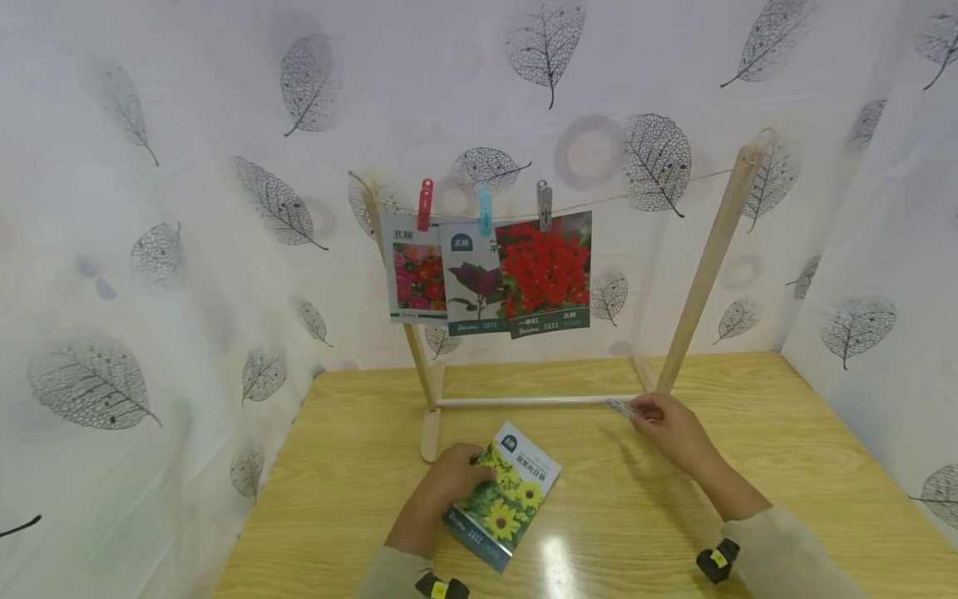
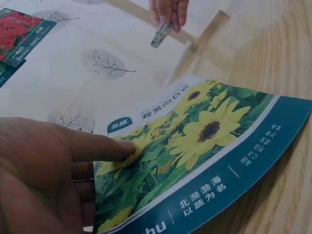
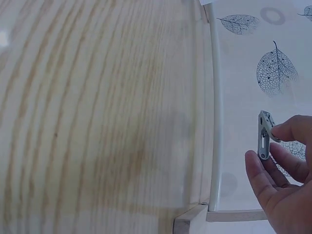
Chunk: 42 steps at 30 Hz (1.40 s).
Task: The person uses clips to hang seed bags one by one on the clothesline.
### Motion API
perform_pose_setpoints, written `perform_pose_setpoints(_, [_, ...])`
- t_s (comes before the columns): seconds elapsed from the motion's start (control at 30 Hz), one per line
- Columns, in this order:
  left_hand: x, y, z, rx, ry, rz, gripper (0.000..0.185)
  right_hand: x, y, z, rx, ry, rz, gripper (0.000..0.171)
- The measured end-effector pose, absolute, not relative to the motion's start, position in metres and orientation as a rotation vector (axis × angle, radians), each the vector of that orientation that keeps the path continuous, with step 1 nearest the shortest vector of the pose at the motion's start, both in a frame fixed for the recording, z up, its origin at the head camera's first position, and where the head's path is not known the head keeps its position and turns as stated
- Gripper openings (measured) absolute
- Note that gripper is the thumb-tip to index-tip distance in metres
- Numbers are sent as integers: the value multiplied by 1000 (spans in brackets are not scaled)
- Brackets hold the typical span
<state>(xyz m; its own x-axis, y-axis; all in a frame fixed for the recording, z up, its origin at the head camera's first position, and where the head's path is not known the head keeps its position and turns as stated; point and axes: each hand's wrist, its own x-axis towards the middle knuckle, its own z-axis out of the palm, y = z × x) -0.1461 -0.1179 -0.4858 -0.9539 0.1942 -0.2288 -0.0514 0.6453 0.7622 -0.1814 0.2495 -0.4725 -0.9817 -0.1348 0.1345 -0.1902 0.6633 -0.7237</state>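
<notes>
My left hand [image 1: 451, 481] grips a seed packet [image 1: 516, 499] with yellow flowers at its left edge, thumb on the printed front. In the left wrist view the same packet [image 2: 209, 131] bends slightly over the table. My right hand [image 1: 672, 428] pinches a light grey clothespin [image 3: 264, 136] between thumb and fingers, near the foot of the right wooden post [image 1: 707, 274]. Behind the hands, several things hang from a thin string [image 1: 629, 198]: a pink-and-red flower packet [image 1: 417, 279], a purple-leaf packet [image 1: 475, 283] and a red flower packet [image 1: 550, 270].
Red [image 1: 425, 204], light blue [image 1: 485, 210] and grey [image 1: 545, 206] clothespins hold the hanging packets. A white rod [image 1: 531, 401] joins the bases of the wooden frame. The wood-grain table [image 1: 337, 499] meets leaf-patterned sheeting [image 1: 187, 208] at the back and sides.
</notes>
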Motion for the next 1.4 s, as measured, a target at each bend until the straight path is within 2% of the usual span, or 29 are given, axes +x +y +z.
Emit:
perform_pose_setpoints(0.23, [-146, -118, -476, 199, 2528, 1295, 15, -182, 251, -463, 282, -2776, 1249, 28])
perform_pose_setpoints(0.7, [-154, -112, -461, 209, 2456, 1472, 21, -182, 259, -443, 306, -2687, 1262, 41])
perform_pose_setpoints(1.03, [-162, -97, -447, 193, 2521, 1547, 32, -182, 261, -420, 384, -2571, 1237, 38])
perform_pose_setpoints(1.4, [-172, -85, -428, 196, 2547, 1641, 31, -189, 257, -394, 486, -2465, 1256, 36])
